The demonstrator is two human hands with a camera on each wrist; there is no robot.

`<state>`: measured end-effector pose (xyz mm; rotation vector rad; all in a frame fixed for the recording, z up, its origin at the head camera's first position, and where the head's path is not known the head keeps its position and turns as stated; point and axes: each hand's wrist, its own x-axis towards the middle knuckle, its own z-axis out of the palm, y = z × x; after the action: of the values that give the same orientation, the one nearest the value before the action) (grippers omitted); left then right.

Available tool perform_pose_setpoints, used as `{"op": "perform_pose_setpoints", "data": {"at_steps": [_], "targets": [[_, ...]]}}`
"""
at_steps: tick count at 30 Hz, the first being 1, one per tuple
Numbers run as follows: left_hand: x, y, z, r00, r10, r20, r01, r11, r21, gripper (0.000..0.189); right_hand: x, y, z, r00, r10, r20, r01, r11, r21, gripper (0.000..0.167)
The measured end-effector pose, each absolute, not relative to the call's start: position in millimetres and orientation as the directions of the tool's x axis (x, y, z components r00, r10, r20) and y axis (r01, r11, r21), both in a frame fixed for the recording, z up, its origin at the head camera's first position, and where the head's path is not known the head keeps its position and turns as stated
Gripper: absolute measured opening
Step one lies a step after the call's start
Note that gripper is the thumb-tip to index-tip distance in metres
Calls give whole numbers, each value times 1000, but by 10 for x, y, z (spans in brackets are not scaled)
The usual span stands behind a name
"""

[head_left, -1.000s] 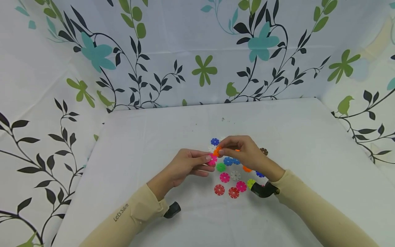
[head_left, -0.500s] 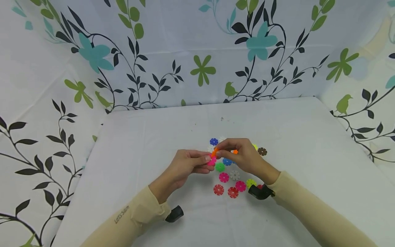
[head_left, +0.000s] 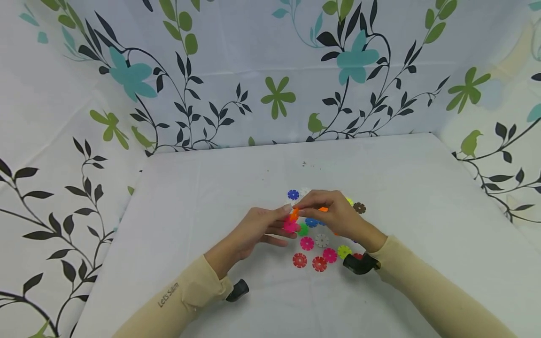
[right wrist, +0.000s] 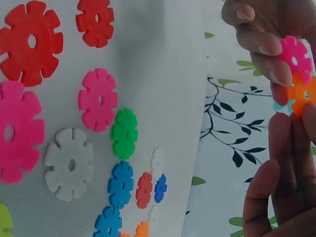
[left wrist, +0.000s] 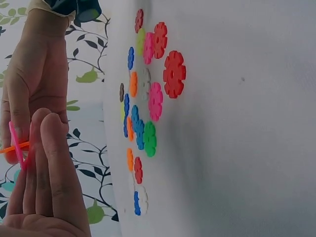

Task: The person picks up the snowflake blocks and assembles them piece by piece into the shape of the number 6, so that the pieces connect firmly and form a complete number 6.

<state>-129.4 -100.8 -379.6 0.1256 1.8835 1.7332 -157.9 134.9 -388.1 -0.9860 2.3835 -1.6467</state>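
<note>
Above the table, a pink notched plastic disc [right wrist: 292,50] and an orange notched disc [right wrist: 297,93] are joined at their slots. My left hand [head_left: 255,231] holds the pink one against its fingers, the thumb reaching up beside the orange one. The right hand [head_left: 336,213] pinches the orange disc between thumb and fingertips. Seen edge-on in the left wrist view, the pink disc [left wrist: 17,143] crosses the orange disc [left wrist: 10,149] at an angle. Below the hands lie several loose discs, including a green disc [right wrist: 125,133] and a grey-white disc [right wrist: 69,164].
More discs spread over the white tabletop [head_left: 220,173]: a blue disc [head_left: 293,194] at the back, a brown disc [head_left: 359,208] to the right, red discs nearest the front. A leaf-patterned cloth [head_left: 236,56] hangs behind. Both sleeves carry black wrist attachments.
The left thumb has shifted from the pink disc up toward the orange one, and the left fingers have spread. The pink disc now sits slightly lower; the right hand keeps its pinch.
</note>
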Motion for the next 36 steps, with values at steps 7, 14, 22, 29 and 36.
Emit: {"op": "perform_pose_setpoints", "data": {"at_steps": [7,14,22,29,36], "targets": [[-1304,-1013,-3863,-821,458,-342,-322,123,939,49,-1582,1325,-3897,-768,-571,288,-490,235,-840,21],[-1304,-1037,-3889,-877,321,-357,-318,167,933,53,-1611,1381,-3897,-841,-451,298,-443,260,-858,28],[-1329,-1134,-3877,-924,182,-336,-323,97,941,47,-1683,1502,-3914,-934,-244,262,-321,246,-915,37],[-1346,-1241,-3849,-938,126,-322,-326,-5,946,47,-1757,1569,-3910,-954,-179,241,-274,187,-943,40],[-1349,-1351,-3875,-938,86,-336,-344,-118,931,46,-1820,1671,-3936,-967,-149,209,-246,307,-919,41]]}}
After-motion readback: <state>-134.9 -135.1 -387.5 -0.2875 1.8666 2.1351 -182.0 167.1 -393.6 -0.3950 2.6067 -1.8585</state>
